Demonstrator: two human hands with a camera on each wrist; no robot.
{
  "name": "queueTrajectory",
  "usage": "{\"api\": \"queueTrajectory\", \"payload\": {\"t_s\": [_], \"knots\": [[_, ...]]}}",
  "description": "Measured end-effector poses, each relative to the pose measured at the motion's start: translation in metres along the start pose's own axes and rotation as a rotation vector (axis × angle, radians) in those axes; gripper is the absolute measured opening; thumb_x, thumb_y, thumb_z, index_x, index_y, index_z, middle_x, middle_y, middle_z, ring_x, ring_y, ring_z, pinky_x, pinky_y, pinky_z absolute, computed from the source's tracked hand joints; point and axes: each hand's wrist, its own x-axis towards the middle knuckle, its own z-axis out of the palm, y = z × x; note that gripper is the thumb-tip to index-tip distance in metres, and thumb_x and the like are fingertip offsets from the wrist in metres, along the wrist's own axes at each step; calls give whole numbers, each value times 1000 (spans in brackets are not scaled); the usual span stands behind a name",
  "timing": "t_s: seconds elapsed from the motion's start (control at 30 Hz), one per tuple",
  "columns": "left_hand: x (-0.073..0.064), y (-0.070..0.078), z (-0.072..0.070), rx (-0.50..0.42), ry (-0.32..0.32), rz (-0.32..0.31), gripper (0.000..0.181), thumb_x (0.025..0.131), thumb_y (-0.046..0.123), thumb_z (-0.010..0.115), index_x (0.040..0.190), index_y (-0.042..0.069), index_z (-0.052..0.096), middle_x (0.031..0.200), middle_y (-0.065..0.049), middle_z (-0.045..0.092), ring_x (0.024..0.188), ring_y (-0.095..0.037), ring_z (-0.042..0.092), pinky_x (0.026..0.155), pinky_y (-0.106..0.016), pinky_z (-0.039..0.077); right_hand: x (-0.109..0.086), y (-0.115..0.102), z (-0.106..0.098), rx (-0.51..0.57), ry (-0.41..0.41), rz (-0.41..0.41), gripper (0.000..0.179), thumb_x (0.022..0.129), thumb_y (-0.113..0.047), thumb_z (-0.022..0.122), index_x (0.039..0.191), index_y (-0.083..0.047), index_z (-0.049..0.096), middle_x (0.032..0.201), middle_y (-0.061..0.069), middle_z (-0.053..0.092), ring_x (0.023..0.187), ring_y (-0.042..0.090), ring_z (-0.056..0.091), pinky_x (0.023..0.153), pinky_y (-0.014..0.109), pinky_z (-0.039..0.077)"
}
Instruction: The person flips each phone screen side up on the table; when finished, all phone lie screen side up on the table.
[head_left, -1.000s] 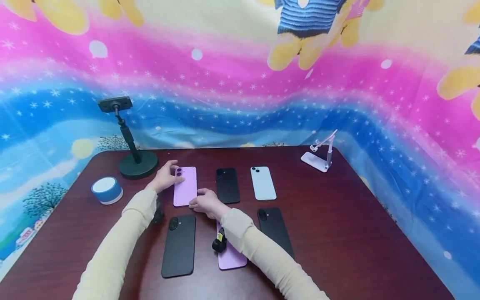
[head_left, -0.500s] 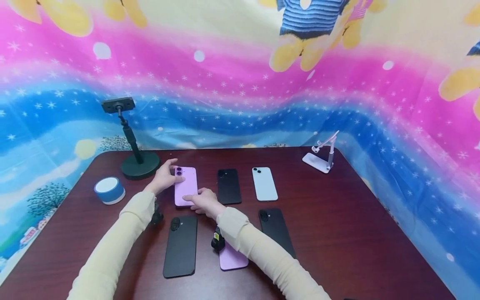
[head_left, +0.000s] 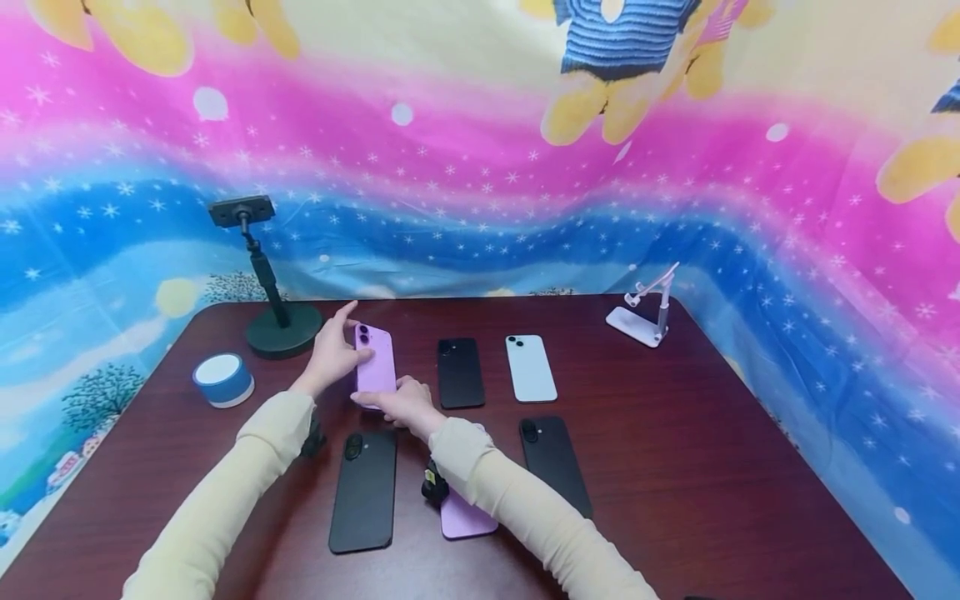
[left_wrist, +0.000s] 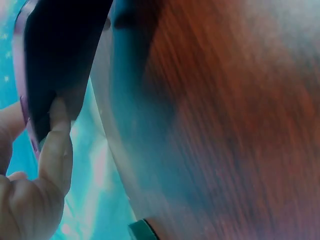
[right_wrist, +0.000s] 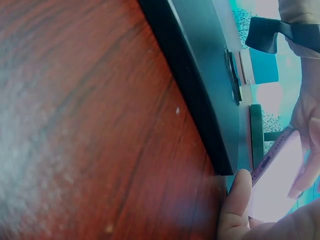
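A purple phone (head_left: 378,362) is tilted up off the dark wooden table, its twin camera lenses facing up. Along its upper left edge, my left hand (head_left: 332,354) grips it, thumb on the back. My right hand (head_left: 411,406) pinches its lower end. In the left wrist view, fingers of the left hand (left_wrist: 56,160) lie against the phone's dark screen side (left_wrist: 60,60). The right wrist view shows the phone's port edge (right_wrist: 265,165) close to the right thumb (right_wrist: 237,197). A black phone (head_left: 461,375) lies right of the hands, and a dark grey phone (head_left: 365,492) nearer the body.
A pale phone (head_left: 531,368), another black phone (head_left: 557,467) and a second purple phone (head_left: 467,518), partly under the right forearm, lie on the table (head_left: 697,467). Around them stand a dark green phone stand (head_left: 283,329), a blue-and-white round container (head_left: 223,380) and a small white stand (head_left: 637,325).
My right hand has moved leftward onto the purple phone's lower end. The phone, flat on the table before, has been raised and tilted by both hands.
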Motion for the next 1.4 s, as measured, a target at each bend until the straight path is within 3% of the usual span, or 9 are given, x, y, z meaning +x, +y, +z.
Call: {"api": "queueTrajectory", "payload": {"t_s": [0.13,0.27,0.47,0.57,0.73,1.03,1.23,1.4], "knots": [[-3,7,-1,25,36,55,89,77,0,71,151,4,22,125,-29,48,82,-34,58,73,-40,51,0,1,2,-14,6,-6,56,70,-46,81,100,-5,56,81,8,58,68,21,58,63,34,52],[-5,11,-2,31,60,75,90,77,-2,71,152,4,20,125,-29,46,82,-34,57,74,-43,52,1,-1,4,-47,41,-14,56,69,-43,83,98,-5,55,86,9,54,66,21,57,60,32,51],[-10,15,-1,-39,64,25,92,80,0,70,152,0,12,132,-27,46,86,-38,61,76,-43,55,3,-1,2,-38,13,-22,61,69,-40,83,106,-1,55,88,9,56,68,20,61,62,32,53],[-12,13,0,-158,8,-44,86,87,5,66,152,2,10,141,-27,42,97,-39,61,70,-35,56,4,-1,-2,-2,-25,-12,65,70,-38,82,114,1,54,87,9,60,71,19,64,67,33,56],[-11,7,4,-357,-89,-135,65,96,16,57,149,2,23,142,-28,40,105,-34,58,66,-26,54,5,1,-5,56,-74,-4,66,73,-35,80,120,1,51,87,8,64,75,18,66,70,32,58],[-10,-9,7,-625,-276,-163,62,102,39,43,152,14,16,141,-26,36,100,-16,59,82,-42,55,5,8,-7,104,-136,-20,50,79,-30,76,114,-2,53,89,7,67,78,17,66,71,29,56],[-10,-16,6,-715,-347,-176,55,102,41,39,147,24,10,138,-22,31,102,-19,60,86,-36,52,9,11,-8,141,-199,-44,50,82,-25,75,119,0,51,95,10,67,84,18,68,76,32,57],[-11,-16,8,-828,-386,-150,45,104,38,36,140,33,9,134,-17,38,109,-30,63,87,-36,52,10,11,-10,157,-222,-62,54,83,-22,73,127,2,51,98,12,69,85,19,68,78,33,57]]}}
